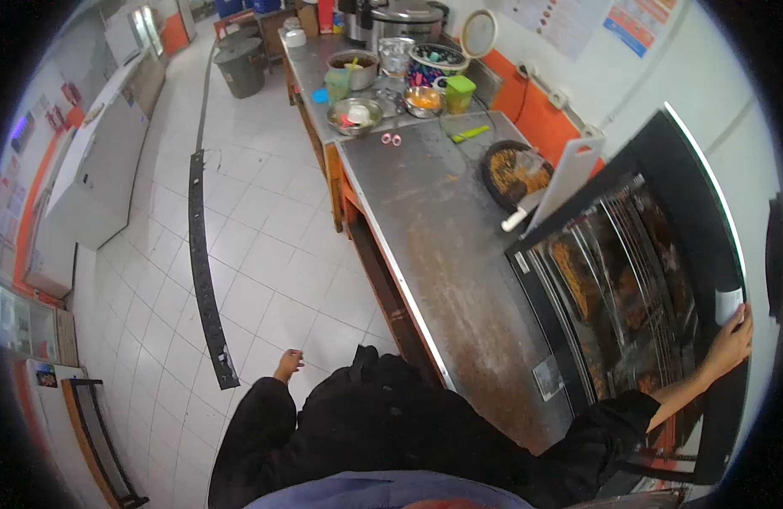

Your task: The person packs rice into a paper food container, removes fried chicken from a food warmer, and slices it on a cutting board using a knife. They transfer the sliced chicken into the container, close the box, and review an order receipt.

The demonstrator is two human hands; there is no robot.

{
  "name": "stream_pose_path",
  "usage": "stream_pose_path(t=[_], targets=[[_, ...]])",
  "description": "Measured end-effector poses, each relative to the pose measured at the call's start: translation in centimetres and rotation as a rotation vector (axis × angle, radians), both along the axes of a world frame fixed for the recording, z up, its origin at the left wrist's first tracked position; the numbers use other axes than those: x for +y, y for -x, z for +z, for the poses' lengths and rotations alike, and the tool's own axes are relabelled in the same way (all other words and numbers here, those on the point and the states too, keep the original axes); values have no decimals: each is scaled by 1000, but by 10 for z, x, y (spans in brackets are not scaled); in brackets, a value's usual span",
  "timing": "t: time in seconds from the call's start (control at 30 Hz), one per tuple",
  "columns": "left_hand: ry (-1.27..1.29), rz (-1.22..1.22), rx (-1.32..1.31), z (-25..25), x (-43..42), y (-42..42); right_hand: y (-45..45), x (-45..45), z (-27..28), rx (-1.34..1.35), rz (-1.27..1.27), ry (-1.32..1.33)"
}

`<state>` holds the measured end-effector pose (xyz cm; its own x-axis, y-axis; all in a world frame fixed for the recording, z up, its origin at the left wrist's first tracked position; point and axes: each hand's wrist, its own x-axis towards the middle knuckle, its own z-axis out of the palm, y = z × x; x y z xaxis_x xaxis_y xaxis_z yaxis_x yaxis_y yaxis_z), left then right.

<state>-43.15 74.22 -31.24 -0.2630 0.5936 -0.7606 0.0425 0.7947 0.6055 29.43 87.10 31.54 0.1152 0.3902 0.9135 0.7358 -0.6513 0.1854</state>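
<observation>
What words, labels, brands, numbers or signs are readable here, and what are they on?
None can be read.
White poster on the wall: print too small.
Blue-and-orange poster beside it: blurred.
Pale label on the glass-fronted cabinet: too blurred.
Small dark sticker at lower left: too small.

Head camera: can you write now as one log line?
right hand: at cabinet edge | left hand: over floor | food: inside cabinet

A lone head-worn view, forward and steeply down over the wearer's front, edges perhaps warped by the lens.
</observation>
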Motion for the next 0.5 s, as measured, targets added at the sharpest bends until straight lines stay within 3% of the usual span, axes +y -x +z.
stream_pose_path(t=[0.07,0.13,0.23,0.27,0.3,0.37,0.43,0.5], targets=[[78,-98,-82,10,11,-1,10,24,-1,39,-85,-32],[168,-172,-114,15,27,2,-15,35,-8,-97,-363,-54],[494,-496,-184,19,85,33,-7,49,-7,-55,-456,-75],[489,-554,-127,-9,116,51,-41,52,-11,-30,-321,-124],[374,-731,13,-3,155,67,-33,55,-13,-18,-333,-116],[124,-589,156,7,227,97,-8,57,-14,-145,-429,-169],[-289,-318,193,14,289,119,23,57,-12,-275,-580,-176],[-403,-225,180,33,346,136,38,58,-11,-333,-924,-345]])
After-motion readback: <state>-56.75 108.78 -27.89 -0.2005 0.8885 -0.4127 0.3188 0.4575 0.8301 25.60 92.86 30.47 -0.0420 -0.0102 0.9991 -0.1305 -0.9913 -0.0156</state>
